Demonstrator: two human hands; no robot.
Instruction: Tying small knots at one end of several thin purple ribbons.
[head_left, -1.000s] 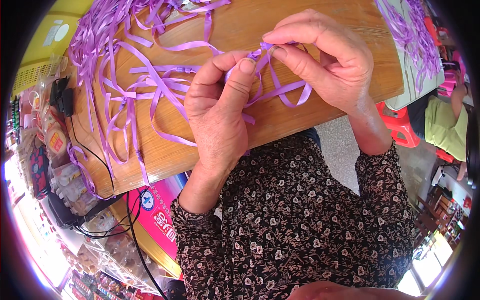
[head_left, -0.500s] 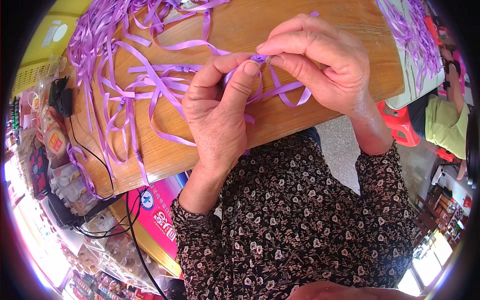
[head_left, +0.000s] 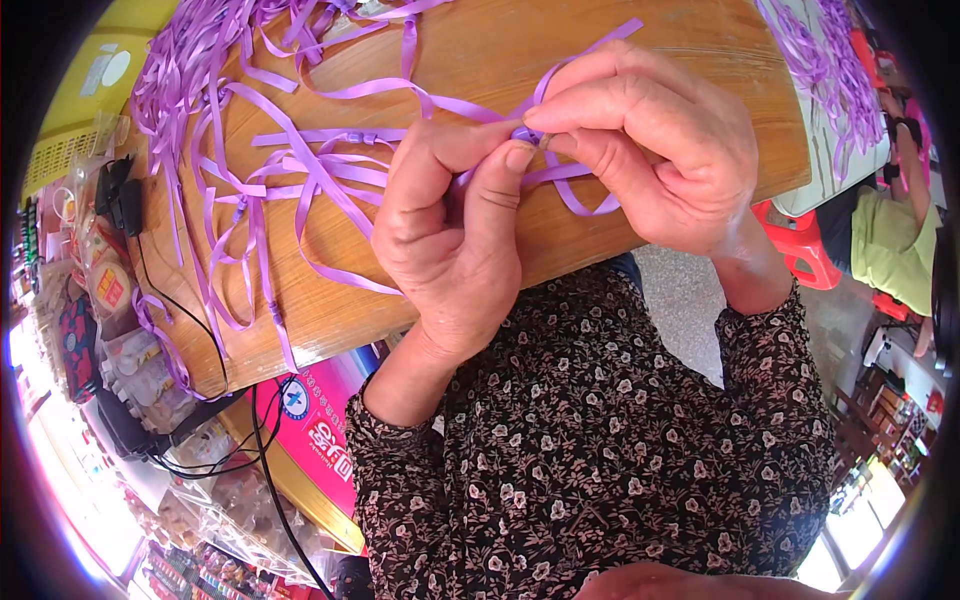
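Note:
Both hands meet above a wooden table, pinching one purple ribbon (head_left: pixel 590 207) at a small knotted bit. My left hand (head_left: pixel 455 235) grips it between thumb and forefinger from the left. From the right, my right hand (head_left: pixel 660 150) pinches the same spot with its thumb and fingertips. A loose ribbon tail rises past the right fingers toward the far side, and a loop hangs below them. The exact shape of the knot is partly covered by the fingertips. More purple ribbons (head_left: pixel 320 165), some with small knots, lie left of my hands.
The wooden table (head_left: pixel 480 60) carries a big heap of purple ribbons (head_left: pixel 200 80) at far left. Another bundle (head_left: pixel 835 90) lies on a white surface at right, near a red stool (head_left: pixel 800 245) and another person (head_left: pixel 895 240). A yellow basket (head_left: pixel 70 140), black cables and bagged goods line the left.
Both hands have shifted slightly right and nearer to me with the ribbon. A ribbon tail now stands out more beyond the right fingers; both pinches stay closed.

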